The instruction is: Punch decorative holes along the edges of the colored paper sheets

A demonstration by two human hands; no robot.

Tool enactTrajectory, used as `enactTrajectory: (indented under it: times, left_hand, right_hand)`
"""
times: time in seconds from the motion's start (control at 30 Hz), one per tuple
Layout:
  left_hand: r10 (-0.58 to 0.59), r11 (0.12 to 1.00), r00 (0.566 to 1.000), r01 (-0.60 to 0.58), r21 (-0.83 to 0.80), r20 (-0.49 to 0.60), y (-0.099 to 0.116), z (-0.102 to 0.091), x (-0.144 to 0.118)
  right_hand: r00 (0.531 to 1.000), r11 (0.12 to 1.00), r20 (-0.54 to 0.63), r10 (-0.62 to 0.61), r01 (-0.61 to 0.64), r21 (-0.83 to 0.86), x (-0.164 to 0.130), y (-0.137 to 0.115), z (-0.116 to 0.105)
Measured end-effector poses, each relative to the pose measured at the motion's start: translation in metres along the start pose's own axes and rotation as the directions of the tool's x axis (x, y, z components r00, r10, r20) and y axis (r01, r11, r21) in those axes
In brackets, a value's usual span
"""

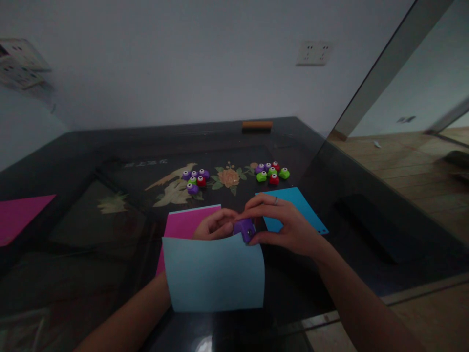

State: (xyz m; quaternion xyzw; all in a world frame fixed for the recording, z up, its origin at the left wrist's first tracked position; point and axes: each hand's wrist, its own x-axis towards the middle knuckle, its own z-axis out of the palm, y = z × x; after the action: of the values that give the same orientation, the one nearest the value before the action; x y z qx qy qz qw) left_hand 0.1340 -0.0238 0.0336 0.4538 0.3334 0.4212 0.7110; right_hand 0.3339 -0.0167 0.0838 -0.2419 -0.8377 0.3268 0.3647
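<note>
Left hand (214, 226) closed, steadying blue sheet (214, 274); right hand (282, 222) pinching purple punch (245, 229) over sheet's top edge, seemingly aligning it.

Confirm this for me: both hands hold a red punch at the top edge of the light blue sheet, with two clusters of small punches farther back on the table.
Not quite. The head view shows the punch is purple, not red. The rest stands: the left hand and right hand hold it at the top edge of the light blue sheet, with two clusters of small punches farther back on the table.
</note>
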Motion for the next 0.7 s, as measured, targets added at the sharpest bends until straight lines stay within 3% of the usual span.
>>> enactTrajectory:
  times: [0.2, 0.47, 0.6, 0.7]
  left_hand:
    - [-0.087, 0.996, 0.996, 0.086, 0.035, 0.024, -0.002, -0.003, -0.001]
    - [-0.05, 0.995, 0.997, 0.045, 0.086, 0.052, 0.009, -0.002, -0.002]
    - [-0.031, 0.99, 0.999, 0.03, 0.139, 0.009, 0.014, -0.002, -0.001]
    - [-0.101, 0.983, 0.994, 0.104, 0.149, -0.03, 0.02, -0.003, -0.002]
  right_hand:
    - [0.999, 0.996, -0.03, -0.026, 0.029, 0.087, -0.001, -0.002, 0.0]
    - [0.997, 0.997, -0.063, -0.033, 0.037, 0.071, -0.004, -0.002, -0.001]
    - [0.996, 0.998, -0.071, -0.047, 0.051, 0.049, -0.003, -0.002, -0.002]
    - [0.999, 1.0, -0.05, -0.018, 0.018, -0.004, -0.002, -0.003, -0.003]
